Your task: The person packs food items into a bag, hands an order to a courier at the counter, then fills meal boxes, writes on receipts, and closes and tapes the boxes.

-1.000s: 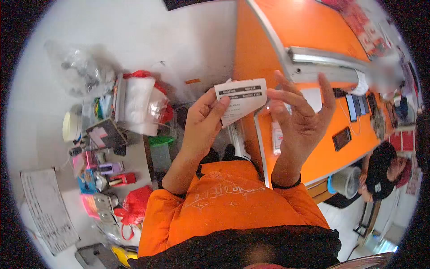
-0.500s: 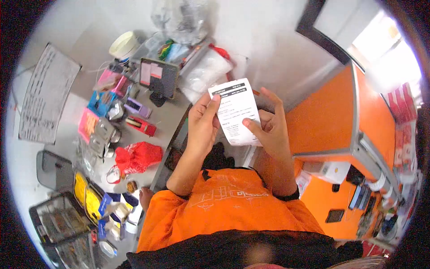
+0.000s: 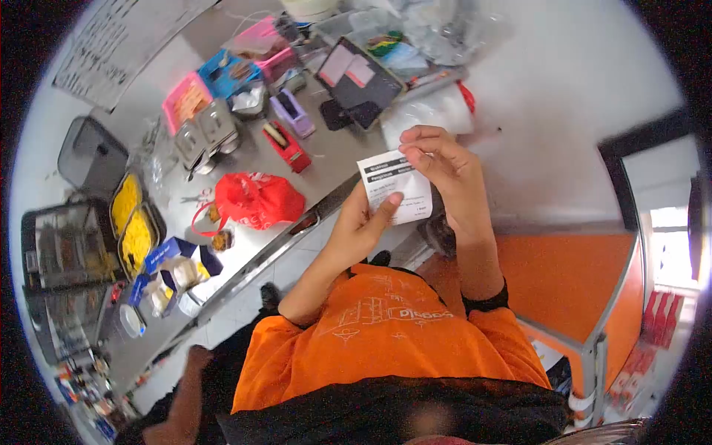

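Note:
A printed white paper slip with black header bars is in front of my orange shirt. My left hand grips its lower left part, thumb lying across the print. At the slip's upper right corner is my right hand, its thumb and fingers bent together at the paper's edge. Beyond the hands, a dark tablet on a stand and a red stapler rest on the metal counter.
The metal counter holds a red bag, a purple tape dispenser, blue-and-white boxes and yellow food trays. An orange partition stands at right. Another person's arm shows at lower left.
The view has swung toward the metal counter. My right hand has gone from open beside the slip, to its lower right, then up to its top right corner. My left hand has shifted lower on the slip.

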The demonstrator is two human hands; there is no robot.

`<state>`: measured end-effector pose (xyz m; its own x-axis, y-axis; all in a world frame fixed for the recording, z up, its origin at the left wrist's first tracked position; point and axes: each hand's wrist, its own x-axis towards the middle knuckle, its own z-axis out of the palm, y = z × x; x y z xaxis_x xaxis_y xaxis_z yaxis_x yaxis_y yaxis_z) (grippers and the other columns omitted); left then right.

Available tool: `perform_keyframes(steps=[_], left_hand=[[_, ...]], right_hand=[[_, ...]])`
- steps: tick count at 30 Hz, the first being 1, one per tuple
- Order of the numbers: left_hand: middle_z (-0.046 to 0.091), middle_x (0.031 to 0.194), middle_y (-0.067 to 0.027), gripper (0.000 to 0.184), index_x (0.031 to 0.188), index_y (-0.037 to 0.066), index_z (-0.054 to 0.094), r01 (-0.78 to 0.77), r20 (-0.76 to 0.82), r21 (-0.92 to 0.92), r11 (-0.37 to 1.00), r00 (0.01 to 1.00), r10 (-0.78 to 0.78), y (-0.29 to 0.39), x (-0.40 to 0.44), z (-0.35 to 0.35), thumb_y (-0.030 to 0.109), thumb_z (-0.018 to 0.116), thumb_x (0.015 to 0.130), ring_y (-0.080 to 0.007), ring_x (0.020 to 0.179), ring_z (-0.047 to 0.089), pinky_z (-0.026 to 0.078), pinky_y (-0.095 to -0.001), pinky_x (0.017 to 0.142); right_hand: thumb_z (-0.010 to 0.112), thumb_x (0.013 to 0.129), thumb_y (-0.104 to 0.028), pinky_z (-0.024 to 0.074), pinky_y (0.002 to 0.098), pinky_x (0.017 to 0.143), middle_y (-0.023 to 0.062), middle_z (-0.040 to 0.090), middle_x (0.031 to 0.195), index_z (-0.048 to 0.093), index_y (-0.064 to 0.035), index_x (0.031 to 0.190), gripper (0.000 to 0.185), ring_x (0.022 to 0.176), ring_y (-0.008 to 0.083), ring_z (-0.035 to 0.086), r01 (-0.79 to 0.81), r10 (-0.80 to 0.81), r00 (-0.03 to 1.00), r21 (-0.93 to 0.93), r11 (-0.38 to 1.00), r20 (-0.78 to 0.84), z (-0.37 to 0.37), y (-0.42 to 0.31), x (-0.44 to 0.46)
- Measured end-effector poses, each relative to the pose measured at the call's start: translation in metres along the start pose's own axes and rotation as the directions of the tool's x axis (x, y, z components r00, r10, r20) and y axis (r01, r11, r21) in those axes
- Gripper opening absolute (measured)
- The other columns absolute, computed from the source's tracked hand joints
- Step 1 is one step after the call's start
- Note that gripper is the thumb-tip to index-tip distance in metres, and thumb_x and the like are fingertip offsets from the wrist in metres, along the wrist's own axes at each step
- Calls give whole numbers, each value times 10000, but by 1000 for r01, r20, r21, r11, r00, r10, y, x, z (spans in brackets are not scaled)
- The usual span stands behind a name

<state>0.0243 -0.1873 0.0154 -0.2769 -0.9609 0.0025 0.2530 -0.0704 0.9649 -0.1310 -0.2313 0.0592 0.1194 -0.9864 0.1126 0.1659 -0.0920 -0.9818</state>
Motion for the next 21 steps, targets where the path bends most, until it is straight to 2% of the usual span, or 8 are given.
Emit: perform_keyframes(steps=[3, 7, 8, 11, 15, 16, 18, 21], left_hand=[[559, 1179, -66, 389, 1308, -3, 405, -115, -48, 15, 993, 992, 116, 3, 2, -30, 146, 518, 968, -119, 1018, 543, 464, -270, 858], [544, 1199, -77, 408, 1337, 6, 370, -87, -89, 72, 994, 992, 94, -2, -9, -66, 122, 502, 969, -130, 1059, 529, 475, -291, 866], [541, 1199, -81, 414, 1346, 11, 360, -84, -127, 67, 994, 988, 92, -4, -12, -74, 117, 496, 970, -134, 1068, 528, 476, -299, 876], [538, 1192, -86, 420, 1349, 8, 356, -69, -184, -22, 997, 981, 64, -18, -28, -97, 120, 497, 970, -137, 1071, 530, 466, -298, 895], [538, 1173, -93, 413, 1321, -5, 370, -106, -272, -58, 993, 958, 86, -49, -45, -118, 158, 511, 968, -137, 1080, 527, 445, -306, 929], [542, 1171, -107, 411, 1308, -7, 380, -75, -288, 18, 997, 954, 77, -51, -46, -124, 170, 519, 964, -160, 1078, 537, 445, -316, 926], [548, 1167, -136, 409, 1282, -11, 400, 10, -327, 157, 988, 944, 43, -51, -48, -134, 194, 536, 956, -208, 1074, 556, 445, -336, 921], [550, 1157, -195, 386, 1226, -20, 444, 20, -308, 508, 861, 938, 160, -66, -49, -170, 210, 555, 936, -316, 1064, 567, 442, -381, 909]], right_hand=[[686, 821, -54, 438, 271, 880, 74, 590, 1084, 692, 1, 936, 128, 1005, 152, 563, -60, 66, 991, -48, 997, 121, 24, 19, 28], [712, 804, -72, 452, 267, 839, 59, 614, 1064, 705, -37, 973, 173, 1015, 147, 561, 29, 18, 967, -180, 983, 254, 54, 48, 50], [735, 789, -93, 472, 274, 809, 65, 613, 1084, 696, -58, 1020, 236, 972, 137, 577, 97, -8, 962, -315, 944, 272, 62, 57, 54], [738, 795, -124, 481, 275, 761, 77, 607, 1102, 674, -47, 1067, 290, 906, 117, 592, -226, 261, 919, -148, 963, 296, 89, 69, 55], [716, 823, -125, 457, 234, 713, 38, 644, 939, 659, -17, 975, 195, 816, 84, 577, -324, 372, 877, -197, 925, 303, 102, 123, 41], [707, 830, -106, 455, 228, 717, 16, 645, 865, 650, -26, 917, 131, 804, 80, 572, -311, 331, 898, -115, 943, 289, 111, 129, 37], [701, 835, -103, 453, 227, 719, 14, 644, 869, 648, -27, 906, 117, 807, 78, 572, -294, 308, 926, -93, 951, 218, 115, 146, 37], [699, 840, -102, 456, 230, 708, 14, 647, 871, 647, -24, 902, 113, 806, 73, 573, -298, 306, 935, -70, 952, 181, 117, 156, 45]])
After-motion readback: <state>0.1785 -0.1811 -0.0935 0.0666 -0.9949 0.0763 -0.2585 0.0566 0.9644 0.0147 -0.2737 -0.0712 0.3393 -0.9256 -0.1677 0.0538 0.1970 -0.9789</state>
